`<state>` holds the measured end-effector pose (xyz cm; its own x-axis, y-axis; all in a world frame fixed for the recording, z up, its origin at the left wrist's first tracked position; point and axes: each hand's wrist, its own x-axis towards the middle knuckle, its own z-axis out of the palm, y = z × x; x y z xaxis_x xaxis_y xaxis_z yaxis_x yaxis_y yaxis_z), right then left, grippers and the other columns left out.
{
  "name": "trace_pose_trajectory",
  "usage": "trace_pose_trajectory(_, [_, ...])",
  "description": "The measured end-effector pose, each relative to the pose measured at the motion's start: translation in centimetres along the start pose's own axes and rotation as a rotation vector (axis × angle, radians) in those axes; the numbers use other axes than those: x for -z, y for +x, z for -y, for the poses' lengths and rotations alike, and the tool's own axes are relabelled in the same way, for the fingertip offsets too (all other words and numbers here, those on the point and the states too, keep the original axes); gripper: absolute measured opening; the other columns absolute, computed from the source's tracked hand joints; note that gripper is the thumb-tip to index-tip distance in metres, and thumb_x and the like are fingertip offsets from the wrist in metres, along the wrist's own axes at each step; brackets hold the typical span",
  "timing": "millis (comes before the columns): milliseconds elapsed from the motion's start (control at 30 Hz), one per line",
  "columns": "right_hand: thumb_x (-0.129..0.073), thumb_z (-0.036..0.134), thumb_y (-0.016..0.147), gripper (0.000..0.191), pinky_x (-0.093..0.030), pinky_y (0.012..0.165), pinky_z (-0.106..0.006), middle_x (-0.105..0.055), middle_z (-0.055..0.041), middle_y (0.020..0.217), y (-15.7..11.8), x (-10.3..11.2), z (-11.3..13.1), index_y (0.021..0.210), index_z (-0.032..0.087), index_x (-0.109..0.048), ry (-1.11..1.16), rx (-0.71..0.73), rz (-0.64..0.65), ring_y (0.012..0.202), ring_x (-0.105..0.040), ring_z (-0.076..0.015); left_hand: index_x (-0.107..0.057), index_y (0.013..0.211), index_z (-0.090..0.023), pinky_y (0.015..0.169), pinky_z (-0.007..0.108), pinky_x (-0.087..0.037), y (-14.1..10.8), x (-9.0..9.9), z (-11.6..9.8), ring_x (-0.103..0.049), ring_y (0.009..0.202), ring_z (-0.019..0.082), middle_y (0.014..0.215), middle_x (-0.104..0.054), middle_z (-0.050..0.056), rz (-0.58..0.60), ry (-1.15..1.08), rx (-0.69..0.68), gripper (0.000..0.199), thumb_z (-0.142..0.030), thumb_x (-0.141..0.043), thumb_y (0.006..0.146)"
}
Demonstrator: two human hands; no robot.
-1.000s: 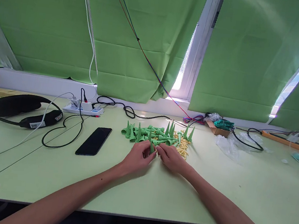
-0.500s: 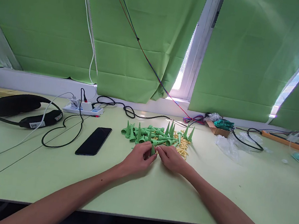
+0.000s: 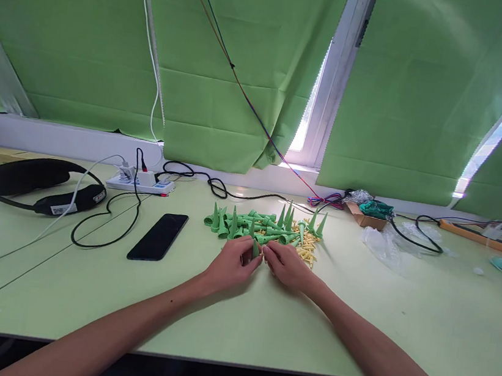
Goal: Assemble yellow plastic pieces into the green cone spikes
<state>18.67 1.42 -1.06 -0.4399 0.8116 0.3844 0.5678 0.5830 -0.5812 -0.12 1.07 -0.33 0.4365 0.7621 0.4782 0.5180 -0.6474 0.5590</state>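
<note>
Left hand (image 3: 232,264): fingers pinch green cone (image 3: 255,250), now tilted left; same piece remains in work. Right hand (image 3: 287,266): finger state indeterminable.

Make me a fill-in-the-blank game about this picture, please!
1. The cone in the left hand is coloured ____.
2. In the picture, the phone lies to the ____ of the cone pile.
3. The cardboard box is to the ____ of that pile.

Missing words: green; left; right.
</note>
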Motion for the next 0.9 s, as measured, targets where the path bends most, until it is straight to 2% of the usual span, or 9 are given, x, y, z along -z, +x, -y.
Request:
trace_pose_trajectory(233, [-0.034, 0.035, 0.103, 0.039, -0.029, 0.057, -0.027, -0.046, 0.0037, 0.057, 0.05, -0.12, -0.25, 0.067, 0.021, -0.035, 0.006, 0.014, 0.006, 0.054, -0.038, -0.0118, -0.058, 0.074, -0.017, 0.056, 0.028, -0.037, -0.08, 0.01, 0.03, -0.047, 0.061, 0.013, 0.07, -0.055, 0.001, 0.006, -0.013, 0.005, 0.02, -0.029, -0.055, 0.089])
trace_pose_trajectory(533, [-0.034, 0.035, 0.103, 0.039, -0.025, 0.057, -0.028, -0.04, 0.0048, 0.058, -0.01, -0.28, -0.59, 0.067, 0.02, -0.033, -0.023, 0.029, 0.004, 0.054, -0.033, -0.0111, -0.058, 0.073, -0.017, 0.056, 0.028, -0.037, -0.13, 0.05, 0.01, -0.047, 0.061, 0.013, 0.07, -0.055, 0.001, 0.005, -0.018, -0.005, 0.021, -0.029, -0.054, 0.089])
trace_pose_trajectory(900, [-0.032, 0.037, 0.103, 0.043, -0.024, 0.058, -0.027, -0.038, 0.0044, 0.058, 0.05, 0.16, -0.03, 0.064, 0.019, -0.03, -0.042, 0.011, 0.008, 0.056, -0.032, -0.0108, -0.055, 0.071, -0.017, 0.054, 0.027, -0.037, -0.13, 0.08, -0.1, -0.046, 0.06, 0.012, 0.07, -0.053, 0.0, 0.009, -0.031, -0.004, 0.022, -0.03, -0.055, 0.089])
